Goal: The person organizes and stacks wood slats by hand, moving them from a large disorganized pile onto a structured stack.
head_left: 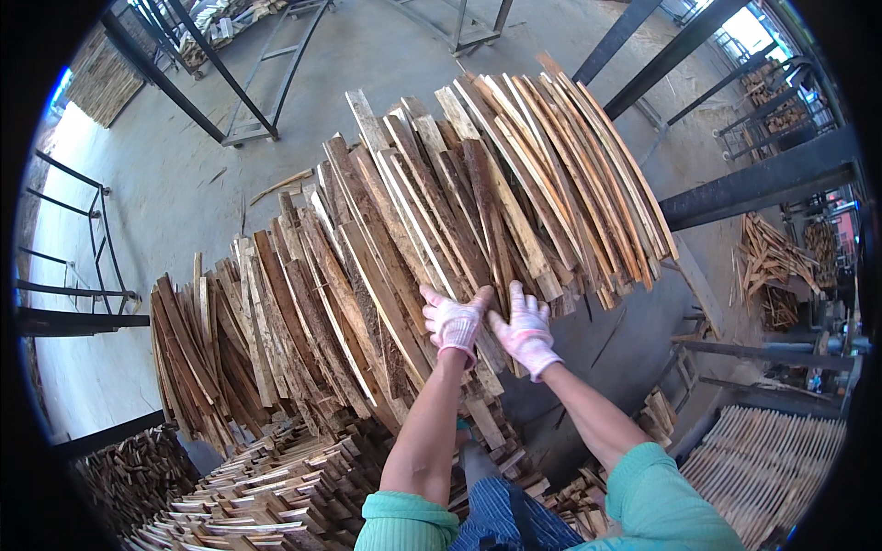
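Note:
A tall leaning stack of rough wooden slats fans out in front of me, bark-edged and pale brown. My left hand, in a white and pink work glove, presses against the near ends of the slats with fingers spread. My right hand, gloved the same way, lies flat against the slat ends just to its right. Both hands touch the wood side by side; neither is closed around a single piece. My bare forearms rise from teal sleeves at the lower edge.
More slats lie stacked flat at the lower left, and a lower fan of slats stands left. Black steel racks stand right and a metal frame far left on the concrete floor. Other wood piles lie right.

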Motion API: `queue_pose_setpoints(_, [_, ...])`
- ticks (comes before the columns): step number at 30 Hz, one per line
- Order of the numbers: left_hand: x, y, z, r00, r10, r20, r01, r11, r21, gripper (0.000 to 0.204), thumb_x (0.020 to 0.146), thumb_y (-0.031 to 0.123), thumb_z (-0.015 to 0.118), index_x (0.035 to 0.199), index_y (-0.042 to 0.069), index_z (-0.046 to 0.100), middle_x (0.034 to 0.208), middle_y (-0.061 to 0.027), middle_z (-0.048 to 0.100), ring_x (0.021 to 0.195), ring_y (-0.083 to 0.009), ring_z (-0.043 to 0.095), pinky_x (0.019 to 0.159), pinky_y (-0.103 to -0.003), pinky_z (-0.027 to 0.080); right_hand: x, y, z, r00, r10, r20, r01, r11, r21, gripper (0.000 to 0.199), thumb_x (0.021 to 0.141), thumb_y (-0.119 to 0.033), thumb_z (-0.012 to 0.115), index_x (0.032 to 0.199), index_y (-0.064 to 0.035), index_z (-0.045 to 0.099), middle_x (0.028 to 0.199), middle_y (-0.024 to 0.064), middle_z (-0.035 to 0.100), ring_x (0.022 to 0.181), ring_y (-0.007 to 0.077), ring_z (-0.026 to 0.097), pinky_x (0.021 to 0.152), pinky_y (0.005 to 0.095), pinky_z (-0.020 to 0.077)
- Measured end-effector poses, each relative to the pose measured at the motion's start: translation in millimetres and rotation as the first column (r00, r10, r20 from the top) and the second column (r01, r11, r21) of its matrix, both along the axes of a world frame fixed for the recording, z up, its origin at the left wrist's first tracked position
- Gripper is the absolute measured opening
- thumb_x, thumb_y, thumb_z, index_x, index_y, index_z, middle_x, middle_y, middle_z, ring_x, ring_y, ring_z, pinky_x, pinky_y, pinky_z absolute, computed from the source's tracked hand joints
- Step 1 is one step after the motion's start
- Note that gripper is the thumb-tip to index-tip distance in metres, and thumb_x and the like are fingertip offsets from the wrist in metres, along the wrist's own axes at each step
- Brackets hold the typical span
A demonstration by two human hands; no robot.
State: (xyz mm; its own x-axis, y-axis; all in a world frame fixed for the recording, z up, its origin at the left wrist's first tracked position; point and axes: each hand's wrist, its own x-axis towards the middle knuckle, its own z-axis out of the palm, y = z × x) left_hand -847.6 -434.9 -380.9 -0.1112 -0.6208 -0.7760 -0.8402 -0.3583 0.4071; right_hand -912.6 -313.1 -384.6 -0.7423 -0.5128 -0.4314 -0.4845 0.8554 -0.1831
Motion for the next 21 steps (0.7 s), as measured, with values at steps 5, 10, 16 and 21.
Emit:
queue_pose_setpoints(5, [13, -20, -2, 0.997, -0.068, -0.032, 0.068, 0.998, 0.009, 0.140, 0.068, 0.062, 0.087, 0.163, 0.016, -0.005, 0.155, -0.0340, 0.028, 0.140, -0.0507, 0.035, 0.112, -0.058, 0.039, -11, 69, -24, 0.819, -0.512, 0.260, 0.573, 0.698, -0.429, 0.087, 0.093, -0.059, 0.063, 0.158, -0.0135, 0.026, 0.154, 0.0240, 0.033, 0.140, 0.0440, 0.035, 0.116, 0.0478, 0.0344])
queue_pose_setpoints(10, [7, -17, 7, 0.979, -0.177, -0.099, 0.176, 0.984, -0.016, 0.141, 0.070, 0.063, 0.085, 0.162, 0.017, -0.011, 0.156, -0.0329, 0.025, 0.141, -0.0490, 0.036, 0.113, -0.055, 0.041, -2, 35, -50, 0.804, -0.539, 0.251, 0.595, 0.729, -0.340, 0.131, 0.080, -0.080, 0.061, 0.160, 0.0029, 0.000, 0.161, 0.0345, 0.019, 0.148, 0.0440, 0.029, 0.122, 0.0420, 0.0275])
queue_pose_setpoints(16, [53, -14, -15, 0.878, 0.148, -0.455, -0.183, 0.983, -0.033, 0.123, 0.076, 0.029, 0.087, 0.163, 0.011, 0.002, 0.148, -0.0295, 0.043, 0.129, -0.0393, 0.053, 0.107, -0.041, 0.048, 97, 3, -14, 0.754, -0.215, 0.621, 0.529, 0.760, -0.378, 0.111, 0.087, -0.054, 0.073, 0.161, -0.0045, 0.007, 0.154, 0.0293, 0.040, 0.137, 0.0413, 0.047, 0.112, 0.0433, 0.0399])
queue_pose_setpoints(21, [114, -34, -4, 0.842, 0.182, -0.507, -0.192, 0.981, 0.033, 0.122, 0.077, 0.026, 0.085, 0.161, 0.001, 0.001, 0.153, -0.0321, 0.037, 0.132, -0.0390, 0.051, 0.109, -0.041, 0.047, 142, -7, 24, 0.687, -0.176, 0.705, 0.393, 0.906, -0.157, 0.113, 0.091, -0.071, 0.056, 0.161, 0.0008, 0.004, 0.159, 0.0286, 0.032, 0.141, 0.0314, 0.046, 0.111, 0.0412, 0.0414])
